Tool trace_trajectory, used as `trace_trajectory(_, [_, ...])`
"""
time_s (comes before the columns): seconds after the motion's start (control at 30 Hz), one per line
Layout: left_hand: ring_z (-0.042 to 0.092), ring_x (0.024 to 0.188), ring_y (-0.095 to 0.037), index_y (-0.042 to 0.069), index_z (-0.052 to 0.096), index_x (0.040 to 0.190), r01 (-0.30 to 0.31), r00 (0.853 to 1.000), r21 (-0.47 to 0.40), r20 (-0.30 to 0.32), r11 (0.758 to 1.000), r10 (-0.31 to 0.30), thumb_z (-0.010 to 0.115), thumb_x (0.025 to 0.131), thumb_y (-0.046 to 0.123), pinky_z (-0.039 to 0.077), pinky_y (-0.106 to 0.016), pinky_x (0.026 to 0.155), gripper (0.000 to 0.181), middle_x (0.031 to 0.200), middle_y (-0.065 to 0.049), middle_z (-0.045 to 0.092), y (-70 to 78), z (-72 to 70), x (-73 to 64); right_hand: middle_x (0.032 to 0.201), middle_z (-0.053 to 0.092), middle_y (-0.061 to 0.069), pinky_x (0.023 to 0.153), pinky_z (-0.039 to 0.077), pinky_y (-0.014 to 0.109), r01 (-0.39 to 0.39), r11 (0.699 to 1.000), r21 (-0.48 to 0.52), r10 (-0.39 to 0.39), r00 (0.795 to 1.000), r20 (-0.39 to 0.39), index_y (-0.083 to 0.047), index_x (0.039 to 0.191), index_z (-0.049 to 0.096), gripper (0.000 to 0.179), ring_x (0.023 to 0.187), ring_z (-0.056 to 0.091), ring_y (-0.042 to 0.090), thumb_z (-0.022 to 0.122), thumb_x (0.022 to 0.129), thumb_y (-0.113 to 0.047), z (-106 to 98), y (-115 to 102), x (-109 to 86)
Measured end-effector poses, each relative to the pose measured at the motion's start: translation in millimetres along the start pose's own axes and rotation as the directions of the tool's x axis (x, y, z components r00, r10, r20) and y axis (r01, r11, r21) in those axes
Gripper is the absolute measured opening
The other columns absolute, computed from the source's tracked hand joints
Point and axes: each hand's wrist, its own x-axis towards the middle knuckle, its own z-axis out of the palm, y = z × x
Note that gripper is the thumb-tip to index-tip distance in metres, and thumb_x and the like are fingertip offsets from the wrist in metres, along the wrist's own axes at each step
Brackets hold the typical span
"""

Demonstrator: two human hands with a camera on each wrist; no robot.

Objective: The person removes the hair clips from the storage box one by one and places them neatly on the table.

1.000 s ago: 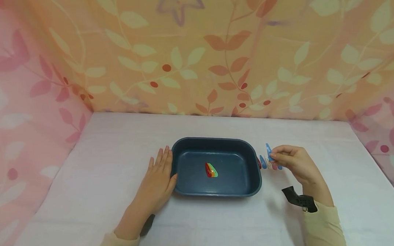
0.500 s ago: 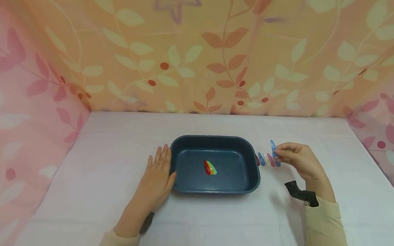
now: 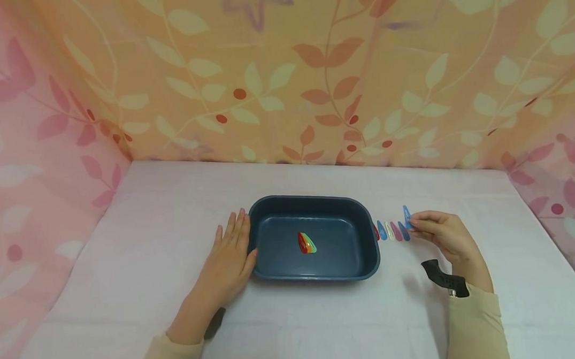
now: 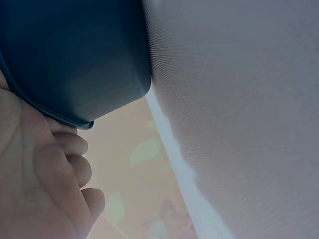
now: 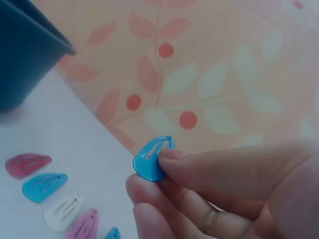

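Right now the person's right hand [image 3: 444, 239] pinches a light-blue snap hair clip [image 5: 151, 160] between thumb and fingers, holding it tilted up above the surface [image 3: 323, 328], out to the right of the dark-blue rectangular tub [image 3: 341, 249]. The left hand [image 3: 228, 257] grips nothing; its fingers are straight and rest against the tub's left end, thumb at the rim.

From the tub's right end, a row of clips runs outward on the white cloth: a red clip [image 5: 27, 165] just beside the wall, then a blue clip [image 5: 44, 187], a white clip [image 5: 62, 214], a pink clip [image 5: 83, 228] and another blue clip [image 3: 404, 231], the last one nearest the right hand. Inside the tub, near the middle of its floor, lies a small overlapping cluster of clips [image 3: 306, 243] in red, orange and green, though I can't fairly count them from where I stand. Behind the tub hangs a leaf-patterned curtain [image 3: 266, 132].
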Motion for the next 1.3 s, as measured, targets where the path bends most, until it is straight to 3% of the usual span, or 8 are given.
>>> trace_trajectory(0.33, [0.007, 0.142, -0.035, -0.009, 0.016, 0.147, -0.011, 1.000, -0.001, -0.023, 1.000, 0.011, 0.048, 0.096, 0.024, 0.009, -0.053, 0.112, 0.068, 0.155, -0.020, 0.009, -1.1, 1.5, 0.5, 0.080, 0.070, 0.000, 0.069, 0.054, 0.022, -0.062, 0.998, 0.022, 0.062, 0.997, -0.035, -0.012, 0.083, 0.073, 0.023, 0.072, 0.068, 0.011, 0.059, 0.089, 0.005, -10, 7, 0.9])
trace_trajectory(0.57, [0.004, 0.143, -0.033, -0.008, 0.015, 0.147, -0.003, 1.000, -0.010, -0.006, 1.000, 0.003, 0.047, 0.097, 0.024, 0.007, -0.053, 0.112, 0.068, 0.156, -0.019, 0.006, -0.7, 0.7, 0.7, 0.080, 0.070, -0.002, 0.069, 0.054, 0.022, -0.133, 0.991, 0.014, 0.134, 0.984, -0.118, -0.013, 0.080, 0.074, 0.017, 0.073, 0.067, 0.009, 0.066, 0.086, 0.000, -15, 11, -0.4])
trace_trajectory(0.8, [0.006, 0.143, -0.034, -0.008, 0.016, 0.147, -0.010, 1.000, -0.013, -0.021, 1.000, 0.010, 0.048, 0.096, 0.023, 0.009, -0.054, 0.111, 0.068, 0.155, -0.020, 0.008, -0.8, 1.1, 0.1, 0.080, 0.069, 0.000, 0.069, 0.054, 0.022, -0.162, 0.986, 0.049, 0.167, 0.980, -0.110, -0.011, 0.080, 0.074, 0.016, 0.071, 0.066, 0.010, 0.065, 0.086, 0.000, -20, 18, -2.5])
trace_trajectory(1.1, [0.006, 0.143, -0.033, -0.008, 0.016, 0.147, -0.010, 1.000, -0.007, -0.027, 1.000, 0.010, 0.049, 0.096, 0.023, 0.009, -0.053, 0.112, 0.068, 0.155, -0.019, 0.008, -0.9, 1.5, 0.5, 0.080, 0.069, -0.003, 0.067, 0.054, 0.021, -0.222, 0.970, -0.097, 0.207, 0.969, -0.137, -0.012, 0.080, 0.075, 0.015, 0.072, 0.066, 0.008, 0.066, 0.086, -0.002, -24, 20, -0.2])
trace_trajectory(1.3, [0.006, 0.143, -0.034, -0.009, 0.015, 0.147, -0.010, 1.000, -0.003, -0.020, 1.000, 0.010, 0.050, 0.096, 0.023, 0.008, -0.053, 0.112, 0.069, 0.155, -0.019, 0.007, -1.2, 1.9, 0.8, 0.080, 0.067, -0.005, 0.066, 0.054, 0.021, -0.228, 0.951, -0.211, 0.197, 0.968, -0.158, 0.003, 0.092, 0.073, 0.011, 0.070, 0.066, 0.007, 0.065, 0.087, -0.002, -23, 21, 1.7])
